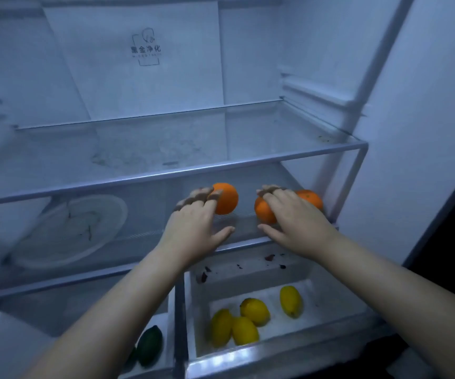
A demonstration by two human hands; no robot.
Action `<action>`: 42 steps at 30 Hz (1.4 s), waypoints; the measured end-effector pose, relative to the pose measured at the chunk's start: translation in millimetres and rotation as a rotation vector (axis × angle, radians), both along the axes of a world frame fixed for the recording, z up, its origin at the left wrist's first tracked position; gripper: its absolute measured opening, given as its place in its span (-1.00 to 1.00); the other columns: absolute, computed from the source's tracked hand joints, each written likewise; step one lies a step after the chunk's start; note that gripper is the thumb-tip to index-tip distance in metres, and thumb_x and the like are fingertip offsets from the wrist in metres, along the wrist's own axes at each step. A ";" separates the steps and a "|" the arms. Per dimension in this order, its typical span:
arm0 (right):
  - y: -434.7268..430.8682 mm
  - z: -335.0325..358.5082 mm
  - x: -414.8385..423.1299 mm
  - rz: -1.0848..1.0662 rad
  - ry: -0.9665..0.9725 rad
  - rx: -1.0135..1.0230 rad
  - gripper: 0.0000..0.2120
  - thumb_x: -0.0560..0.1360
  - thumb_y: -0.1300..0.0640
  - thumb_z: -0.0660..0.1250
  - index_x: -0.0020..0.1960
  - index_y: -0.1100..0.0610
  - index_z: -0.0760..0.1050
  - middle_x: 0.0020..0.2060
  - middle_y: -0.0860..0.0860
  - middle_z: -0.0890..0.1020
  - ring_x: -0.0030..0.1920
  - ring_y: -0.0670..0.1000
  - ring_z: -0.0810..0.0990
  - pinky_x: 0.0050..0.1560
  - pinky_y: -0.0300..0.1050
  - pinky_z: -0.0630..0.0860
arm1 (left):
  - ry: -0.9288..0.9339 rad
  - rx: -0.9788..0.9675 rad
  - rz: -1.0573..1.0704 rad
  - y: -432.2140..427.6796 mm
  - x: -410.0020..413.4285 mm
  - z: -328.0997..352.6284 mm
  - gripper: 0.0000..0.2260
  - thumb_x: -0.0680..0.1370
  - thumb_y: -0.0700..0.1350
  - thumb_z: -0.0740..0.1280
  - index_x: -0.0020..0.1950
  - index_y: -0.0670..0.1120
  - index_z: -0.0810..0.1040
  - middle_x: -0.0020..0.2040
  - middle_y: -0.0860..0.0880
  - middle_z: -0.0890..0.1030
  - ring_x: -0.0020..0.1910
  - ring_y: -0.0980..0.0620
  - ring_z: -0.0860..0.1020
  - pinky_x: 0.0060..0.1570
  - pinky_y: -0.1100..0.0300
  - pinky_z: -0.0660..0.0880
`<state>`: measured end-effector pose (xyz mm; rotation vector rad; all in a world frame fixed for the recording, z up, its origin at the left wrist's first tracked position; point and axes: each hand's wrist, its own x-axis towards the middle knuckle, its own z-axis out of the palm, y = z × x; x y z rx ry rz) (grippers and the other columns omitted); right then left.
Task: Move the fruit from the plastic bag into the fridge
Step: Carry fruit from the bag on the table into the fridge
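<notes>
Inside the open fridge (29, 77): nearest, lemons (255, 311) in the crisper drawer (275, 354). On the middle shelf (144, 220), left grip (193, 222) spread, fingertips touching the left orange (226, 199); right grip (294, 222) spread over the middle orange (263, 213). Firm, round, prone to rolling; best cupped across the widest part. Farthest, back panel (147, 47) reading 黑金净化

Dim, cold blue light inside the fridge (138, 91).
Its far back wall is brightest, while the near right edge sinks to black. Glare streaks the near rim of the drawer (234, 356). The left side is smeared with blur, and the shelf (166, 174) edges bow from wide-angle distortion.
</notes>
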<state>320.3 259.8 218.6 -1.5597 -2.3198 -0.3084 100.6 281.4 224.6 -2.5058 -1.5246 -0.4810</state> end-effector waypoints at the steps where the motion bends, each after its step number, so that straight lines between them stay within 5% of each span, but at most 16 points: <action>1: -6.9 1.4 -1.5 0.021 0.005 0.013 -0.36 0.49 -0.11 0.31 0.45 0.16 0.24 0.38 0.11 0.38 0.39 0.10 0.32 0.35 -0.05 0.28 | 0.005 0.014 0.014 -11.4 -2.8 3.2 -0.32 0.47 0.27 0.24 0.48 -0.06 0.20 0.44 -0.07 0.30 0.40 -0.07 0.29 0.29 0.00 0.30; 8: -76.0 7.8 -10.1 0.191 0.041 0.068 -0.37 0.44 -0.08 0.34 0.39 0.23 0.33 0.33 0.17 0.44 0.33 0.16 0.41 0.29 0.05 0.39 | -0.013 0.068 0.104 -108.7 -14.5 14.6 -0.35 0.47 0.21 0.30 0.44 -0.12 0.30 0.38 -0.11 0.38 0.38 -0.08 0.31 0.26 0.01 0.33; 17: -153.6 17.5 -62.2 0.431 0.033 0.076 -0.37 0.43 -0.04 0.40 0.38 0.25 0.35 0.30 0.18 0.47 0.31 0.16 0.43 0.27 0.02 0.40 | -0.034 0.091 0.319 -244.8 -59.2 15.2 -0.33 0.43 0.28 0.14 0.35 -0.17 0.42 0.28 -0.12 0.48 0.28 -0.11 0.43 0.16 0.00 0.43; 25: -217.3 36.8 -185.9 0.683 0.053 0.049 -0.40 0.47 -0.10 0.33 0.38 0.22 0.34 0.31 0.14 0.46 0.28 0.17 0.44 0.23 0.00 0.42 | 0.019 0.094 0.649 -372.9 -150.3 36.7 -0.32 0.44 0.34 0.00 0.43 -0.03 0.32 0.35 -0.02 0.41 0.34 0.00 0.34 0.24 0.06 0.31; 35: -368.6 58.5 -372.9 1.112 0.049 -0.036 -0.33 0.47 -0.28 0.10 0.50 -0.03 0.12 0.47 -0.07 0.23 0.43 0.00 0.24 0.36 -0.07 0.29 | -0.008 0.094 0.986 -572.2 -269.7 42.3 -0.40 0.50 0.34 0.02 0.45 0.05 0.28 0.41 0.04 0.37 0.37 0.08 0.32 0.32 0.12 0.27; 42: -494.6 48.6 -505.1 1.426 -0.069 -0.063 -0.32 0.45 -0.27 0.15 0.49 -0.06 0.08 0.45 -0.07 0.24 0.42 -0.07 0.25 0.25 -0.24 0.25 | 0.011 0.099 1.201 -718.8 -346.2 34.8 -0.46 0.51 0.31 0.13 0.36 0.01 0.38 0.31 0.00 0.48 0.29 0.02 0.45 0.22 0.01 0.45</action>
